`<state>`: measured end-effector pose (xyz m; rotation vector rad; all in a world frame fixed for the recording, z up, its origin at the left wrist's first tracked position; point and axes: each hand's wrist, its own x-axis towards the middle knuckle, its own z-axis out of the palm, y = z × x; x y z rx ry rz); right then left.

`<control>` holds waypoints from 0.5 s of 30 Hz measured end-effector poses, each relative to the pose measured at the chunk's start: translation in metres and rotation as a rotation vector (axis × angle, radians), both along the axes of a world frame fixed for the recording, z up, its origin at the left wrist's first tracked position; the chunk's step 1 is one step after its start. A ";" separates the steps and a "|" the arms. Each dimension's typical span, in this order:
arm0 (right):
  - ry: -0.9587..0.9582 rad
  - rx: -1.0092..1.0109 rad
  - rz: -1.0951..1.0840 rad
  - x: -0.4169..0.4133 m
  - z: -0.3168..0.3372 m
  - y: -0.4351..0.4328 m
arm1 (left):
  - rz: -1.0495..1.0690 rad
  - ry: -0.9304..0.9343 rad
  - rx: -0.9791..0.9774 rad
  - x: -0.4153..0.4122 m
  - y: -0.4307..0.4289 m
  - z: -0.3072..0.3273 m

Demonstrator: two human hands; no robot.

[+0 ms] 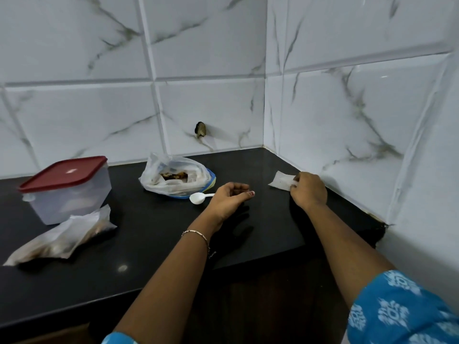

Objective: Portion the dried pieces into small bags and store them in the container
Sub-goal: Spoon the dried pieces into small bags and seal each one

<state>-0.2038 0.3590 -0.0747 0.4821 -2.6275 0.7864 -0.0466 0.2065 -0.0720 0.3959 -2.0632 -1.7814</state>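
A large plastic bag [173, 177] lies open near the back wall, with dark dried pieces showing inside. Just in front of it rests a white plastic spoon [198, 197]. My left hand [229, 198] hovers beside the spoon's handle, palm turned up, fingers loosely curled, holding nothing. My right hand [308, 191] pinches a small white empty bag [282, 181] lying flat near the right wall. A clear container [67, 189] with a red lid, shut, stands at the left. A small filled bag [62, 238] with brown contents lies in front of the container.
The black counter [149, 244] ends at a front edge and steps back near the right wall. Marble-pattern tiles close off the back and right sides. A dark hole [200, 129] marks the back wall.
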 end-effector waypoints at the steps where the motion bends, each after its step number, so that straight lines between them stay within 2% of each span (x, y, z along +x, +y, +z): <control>1: 0.015 -0.025 -0.016 0.001 0.000 0.001 | 0.005 0.003 0.002 0.000 0.000 0.000; 6: 0.037 -0.312 -0.013 0.006 0.009 0.004 | 0.029 0.027 0.036 -0.002 -0.001 -0.001; 9: -0.022 -0.499 0.126 0.014 0.028 -0.003 | 0.050 0.073 0.132 -0.001 -0.001 0.004; 13: -0.305 -0.837 0.463 0.033 0.058 -0.030 | 0.118 0.188 0.228 0.000 -0.006 0.025; 15: -0.474 -0.926 0.630 0.048 0.067 -0.048 | 0.171 0.259 0.230 0.007 -0.016 0.038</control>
